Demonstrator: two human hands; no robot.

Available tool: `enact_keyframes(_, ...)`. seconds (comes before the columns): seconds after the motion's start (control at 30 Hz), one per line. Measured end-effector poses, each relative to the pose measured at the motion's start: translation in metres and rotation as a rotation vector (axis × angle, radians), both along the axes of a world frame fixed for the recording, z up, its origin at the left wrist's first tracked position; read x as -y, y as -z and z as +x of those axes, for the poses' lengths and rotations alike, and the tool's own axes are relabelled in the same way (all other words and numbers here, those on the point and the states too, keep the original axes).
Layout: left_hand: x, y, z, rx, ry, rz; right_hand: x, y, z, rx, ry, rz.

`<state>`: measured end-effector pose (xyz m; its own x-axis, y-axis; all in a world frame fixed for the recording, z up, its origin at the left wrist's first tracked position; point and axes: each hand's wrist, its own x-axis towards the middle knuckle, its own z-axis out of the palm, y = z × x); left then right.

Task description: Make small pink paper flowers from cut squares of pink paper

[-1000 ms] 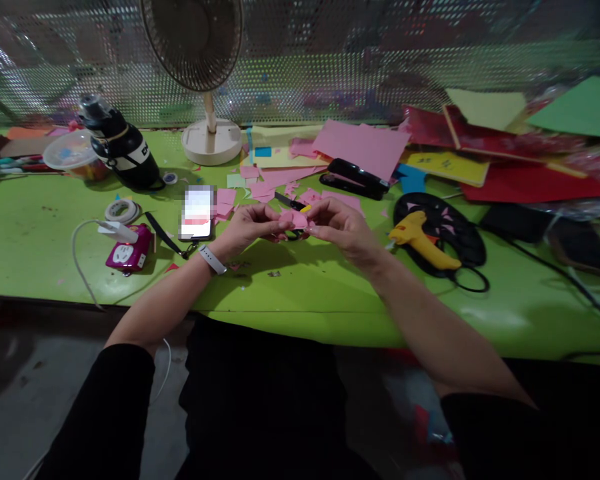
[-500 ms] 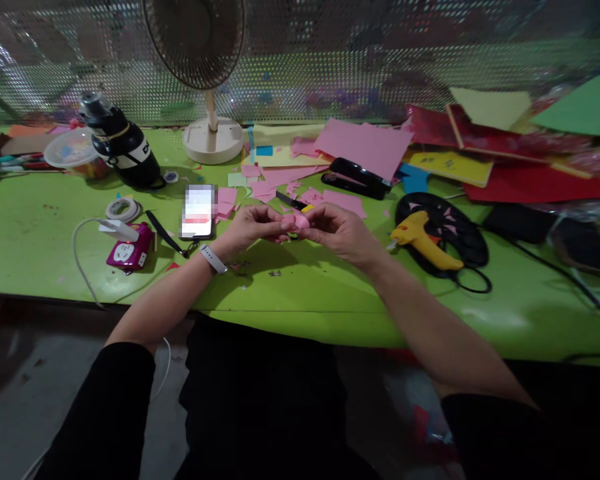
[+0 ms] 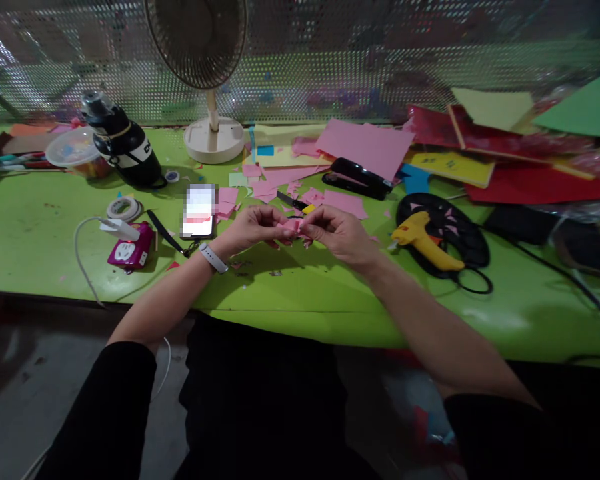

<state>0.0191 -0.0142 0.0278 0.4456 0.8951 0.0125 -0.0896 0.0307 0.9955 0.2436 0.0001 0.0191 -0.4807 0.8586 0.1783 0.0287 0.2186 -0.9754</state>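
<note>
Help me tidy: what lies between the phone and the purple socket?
A black strap, plus a thin tan strip beside the socket; the head view shows both.

The single view comes from the person's own head, looking forward and down over the bench [image 3: 280, 293] — near enough that both sleeves [image 3: 103, 400] reach in from the lower corners, with the left hand [image 3: 260, 228] and right hand [image 3: 337, 233] close to mid-frame. The bench's near edge crosses below the middle, the lap [image 3: 260, 400] beneath it; its far edge sits high up, before a perforated screen [image 3: 320, 73] — there the frame cuts off the top of the fan [image 3: 200, 53].
</note>
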Motion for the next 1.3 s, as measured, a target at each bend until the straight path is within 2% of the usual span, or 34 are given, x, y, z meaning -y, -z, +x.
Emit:
enact_keyframes(0.17, -0.001, 0.004, 0.002, 0.019, -0.017, 0.021, 0.005, -0.004, -0.004, -0.026, -0.017, -0.056)
enact_keyframes(0.43, 0.003, -0.004, -0.001, 0.036, 0.056, 0.001, 0.013, -0.008, -0.008, -0.094, -0.100, -0.197)
enact_keyframes(0.53, 0.003, -0.005, -0.002, 0.021, 0.085, -0.007, 0.013, -0.007, -0.008, -0.117, -0.094, -0.196)
enact_keyframes(0.73, 0.006, -0.005, 0.001, 0.010, 0.050, -0.038, 0.012, -0.003, -0.008, -0.093, -0.074, -0.144)
enact_keyframes(0.93, 0.004, -0.003, -0.001, 0.002, 0.154, -0.013, 0.015, -0.003, -0.009, -0.080, -0.120, -0.082)
enact_keyframes(1.0, 0.002, -0.001, -0.003, -0.021, 0.149, 0.032, 0.014, -0.003, -0.007, -0.025, -0.084, 0.031)
enact_keyframes(1.07, -0.001, 0.001, -0.005, -0.061, 0.114, 0.144, 0.011, -0.003, -0.005, 0.072, 0.009, 0.264)
enact_keyframes(1.2, -0.009, 0.005, -0.008, -0.224, 0.015, 0.487, 0.007, -0.003, -0.002, 0.319, 0.089, 0.809)
enact_keyframes(1.3, -0.010, 0.010, -0.008, -0.384, -0.086, 0.740, 0.009, 0.000, -0.004, 0.472, 0.108, 1.031)
